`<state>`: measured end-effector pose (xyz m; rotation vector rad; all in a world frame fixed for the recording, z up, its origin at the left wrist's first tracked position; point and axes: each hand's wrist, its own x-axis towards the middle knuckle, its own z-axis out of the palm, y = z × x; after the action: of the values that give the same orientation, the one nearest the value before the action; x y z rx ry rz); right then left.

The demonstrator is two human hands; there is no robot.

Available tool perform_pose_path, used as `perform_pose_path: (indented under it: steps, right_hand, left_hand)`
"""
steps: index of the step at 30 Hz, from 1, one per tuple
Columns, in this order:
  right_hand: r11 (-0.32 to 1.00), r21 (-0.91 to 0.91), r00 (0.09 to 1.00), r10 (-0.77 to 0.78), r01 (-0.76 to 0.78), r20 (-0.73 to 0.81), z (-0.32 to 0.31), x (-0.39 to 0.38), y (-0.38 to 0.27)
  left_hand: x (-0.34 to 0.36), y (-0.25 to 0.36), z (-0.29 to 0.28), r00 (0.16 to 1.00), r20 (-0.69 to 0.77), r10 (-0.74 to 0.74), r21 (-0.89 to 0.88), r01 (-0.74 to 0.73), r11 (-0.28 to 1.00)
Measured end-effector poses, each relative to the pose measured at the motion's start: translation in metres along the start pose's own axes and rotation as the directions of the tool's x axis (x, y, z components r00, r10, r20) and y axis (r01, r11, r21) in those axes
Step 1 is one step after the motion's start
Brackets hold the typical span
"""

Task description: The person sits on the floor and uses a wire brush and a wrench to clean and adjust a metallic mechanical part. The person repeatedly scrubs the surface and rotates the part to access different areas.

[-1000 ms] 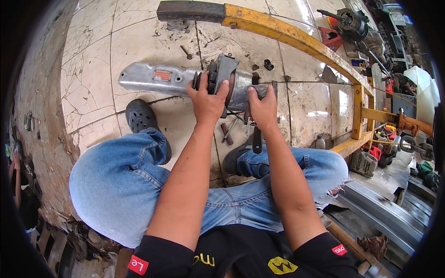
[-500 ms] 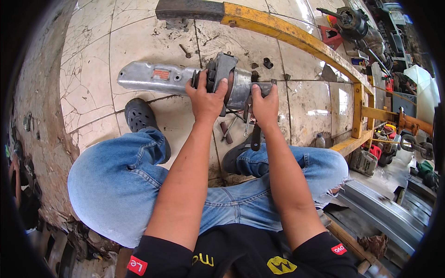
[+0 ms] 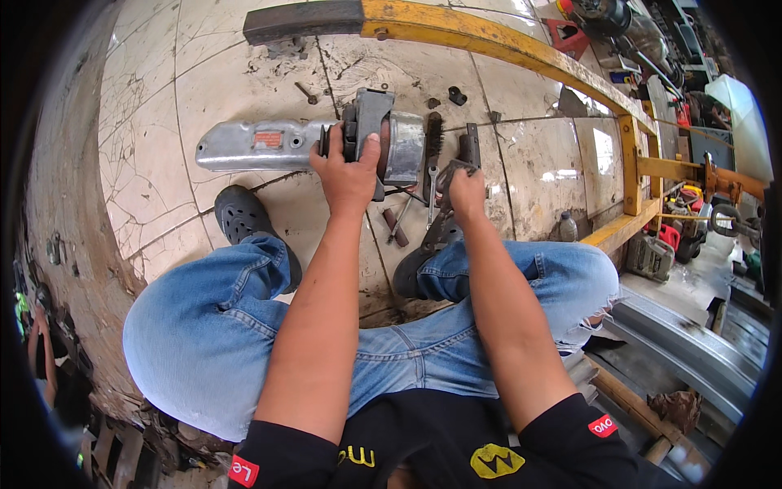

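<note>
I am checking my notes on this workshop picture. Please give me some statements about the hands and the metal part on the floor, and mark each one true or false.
1. The left hand grips the grey metal assembly. True.
2. The right hand rests on the same assembly. False: it is apart, at the tools beside it.
3. A wrench lies on the tiled floor. True.
4. The yellow frame lies across the person's knees. False: it lies beyond the assembly.
5. The person wears blue jeans. True.
</note>
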<state>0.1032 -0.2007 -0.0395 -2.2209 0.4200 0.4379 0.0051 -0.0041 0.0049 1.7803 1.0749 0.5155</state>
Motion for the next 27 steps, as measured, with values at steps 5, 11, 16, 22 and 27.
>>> perform_pose_path:
  steps: [5, 11, 16, 22, 27]
  right_hand:
    - [0.951, -0.309, 0.938, 0.126, -0.021, 0.324, 0.025, -0.036, 0.021]
    - [0.879, -0.475, 0.653, 0.378, -0.032, 0.656, 0.030, -0.041, 0.015]
    - [0.889, -0.455, 0.917, 0.219, -0.046, 0.334, 0.050, -0.004, 0.071]
    - [0.855, -0.514, 0.918, 0.256, -0.070, 0.301, 0.069, -0.037, 0.049]
    - [0.784, -0.586, 0.436, 0.610, -0.207, 0.662, 0.038, -0.038, 0.003]
  left_hand:
    - [0.003, -0.012, -0.006, 1.000, -0.007, 0.003, 0.064, -0.003, 0.998]
    - [0.004, -0.006, -0.002, 0.999, 0.033, -0.012, 0.026, 0.011, 1.000]
    - [0.003, -0.001, 0.007, 0.996, 0.086, -0.003, -0.064, 0.009, 0.998]
    - [0.002, -0.014, -0.007, 0.998, 0.067, -0.005, -0.015, 0.006, 1.000]
    - [-0.001, -0.015, -0.010, 0.999, 0.051, 0.012, 0.030, -0.014, 0.999]
